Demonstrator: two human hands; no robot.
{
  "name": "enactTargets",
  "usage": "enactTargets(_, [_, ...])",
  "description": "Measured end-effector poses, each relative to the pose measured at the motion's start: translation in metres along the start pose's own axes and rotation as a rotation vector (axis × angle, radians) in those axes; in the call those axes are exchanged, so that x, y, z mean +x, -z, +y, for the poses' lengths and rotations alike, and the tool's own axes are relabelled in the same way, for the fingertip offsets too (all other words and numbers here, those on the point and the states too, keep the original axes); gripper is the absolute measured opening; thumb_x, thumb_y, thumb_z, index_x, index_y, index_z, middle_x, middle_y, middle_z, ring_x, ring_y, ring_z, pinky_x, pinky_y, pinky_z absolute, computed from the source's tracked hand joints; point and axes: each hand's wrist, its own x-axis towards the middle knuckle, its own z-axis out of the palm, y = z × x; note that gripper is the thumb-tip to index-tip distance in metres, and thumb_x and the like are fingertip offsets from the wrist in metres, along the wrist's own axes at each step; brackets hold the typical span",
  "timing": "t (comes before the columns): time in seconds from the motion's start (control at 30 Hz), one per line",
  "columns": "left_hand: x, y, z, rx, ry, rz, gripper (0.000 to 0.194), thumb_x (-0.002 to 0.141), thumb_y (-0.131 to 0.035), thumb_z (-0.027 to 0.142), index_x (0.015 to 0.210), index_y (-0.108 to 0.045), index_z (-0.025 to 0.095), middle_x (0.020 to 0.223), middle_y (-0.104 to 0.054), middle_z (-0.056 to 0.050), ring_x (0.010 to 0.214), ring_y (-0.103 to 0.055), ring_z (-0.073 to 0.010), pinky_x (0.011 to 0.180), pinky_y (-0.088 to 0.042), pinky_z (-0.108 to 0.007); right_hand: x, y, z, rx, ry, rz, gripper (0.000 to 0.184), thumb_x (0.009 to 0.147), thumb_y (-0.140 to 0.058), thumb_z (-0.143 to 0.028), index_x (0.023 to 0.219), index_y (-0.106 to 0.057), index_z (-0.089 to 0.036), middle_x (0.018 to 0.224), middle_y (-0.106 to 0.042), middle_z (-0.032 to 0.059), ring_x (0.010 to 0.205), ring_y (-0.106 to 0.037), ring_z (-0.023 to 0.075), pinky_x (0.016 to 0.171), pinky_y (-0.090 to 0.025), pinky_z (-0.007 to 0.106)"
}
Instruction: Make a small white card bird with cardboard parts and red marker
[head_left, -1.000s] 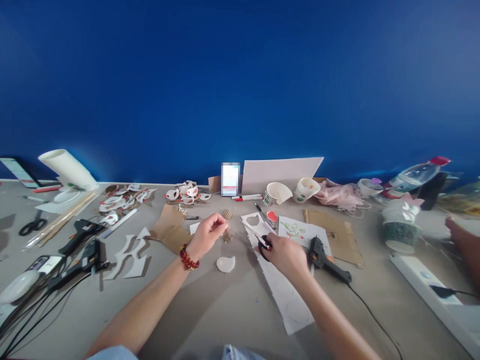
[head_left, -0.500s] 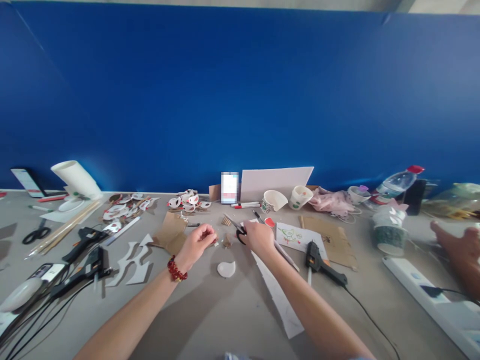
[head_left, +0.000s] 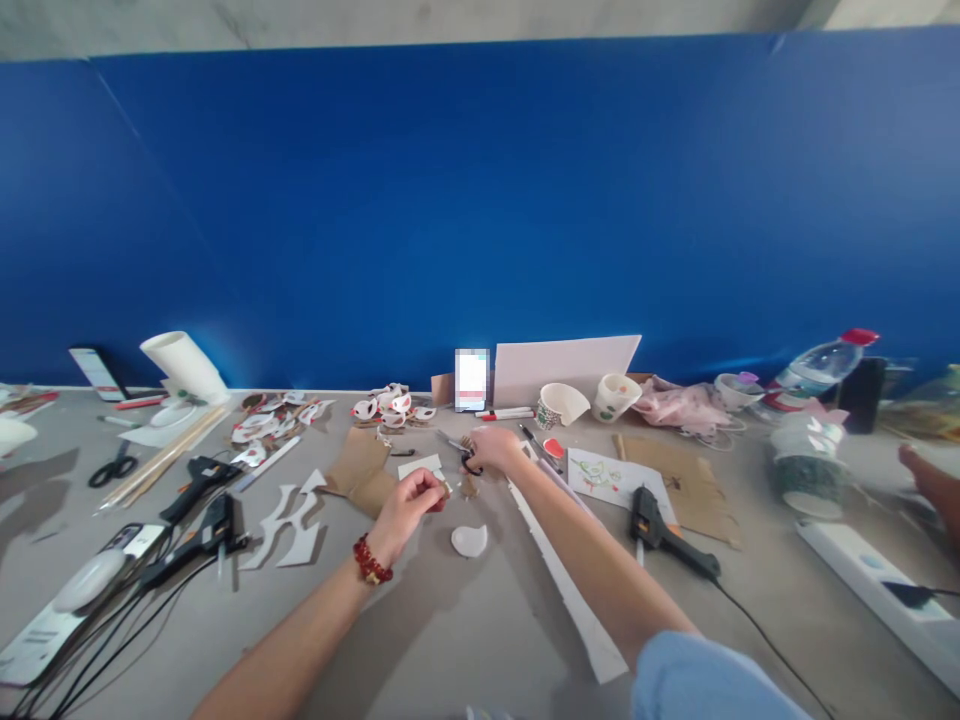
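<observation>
Right hand (head_left: 496, 452) outstretched, clasping scissors (head_left: 470, 461), left hand (head_left: 407, 508) curled, pinching a small piece (head_left: 448, 488)

Left of the left hand (head_left: 409, 508), two glue guns (head_left: 220, 515) and one pair of scissors (head_left: 114, 467) are lying; rightward, one glue gun (head_left: 658, 530).

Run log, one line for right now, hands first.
left hand: pinched, contents unclear | right hand: holding black-handled scissors | white cutout: on table near left hand
</observation>
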Motion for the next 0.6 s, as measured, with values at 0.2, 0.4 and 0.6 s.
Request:
enactTargets(0.2, [0.003,-0.004,0.0,-0.07,-0.005,0.013,0.02,0.072,-0.069,0.031,0.07,-0.056,0.016,0.067,-0.059,0.002,0.064,-0.054,-0.0117,0.066,-0.044,-0.023,-0.027,-0.002,0.013,0.214,0.103,0.086,0.03,0.081,-0.064,-0.047,0.085,-0.066,-0.018,0.087,-0.071,0.004,0.08,-0.064,0.0176,0.063,-0.043,0.022])
enactTargets(0.4, [0.017,-0.021,0.004,-0.142,-0.015,0.024,0.019,0.072,-0.068,0.03,0.069,-0.055,0.017,0.065,-0.054,0.004,0.064,-0.052,-0.0111,0.065,-0.042,-0.023,-0.064,-0.034,0.01,0.807,0.234,0.099,0.029,0.087,-0.055,-0.045,0.086,-0.06,-0.017,0.071,-0.063,-0.0003,0.064,-0.059,0.0126,0.058,-0.045,0.021])
enactTargets(0.6, [0.02,-0.04,0.0,-0.135,-0.015,0.013,0.021,0.074,-0.067,0.035,0.074,-0.058,0.017,0.066,-0.055,0.004,0.062,-0.051,-0.0109,0.062,-0.041,-0.022,-0.074,-0.053,0.018,1.075,0.178,0.145,0.017,0.079,-0.064,-0.035,0.081,-0.056,-0.021,0.071,-0.062,-0.0018,0.061,-0.057,0.0125,0.059,-0.047,0.023])
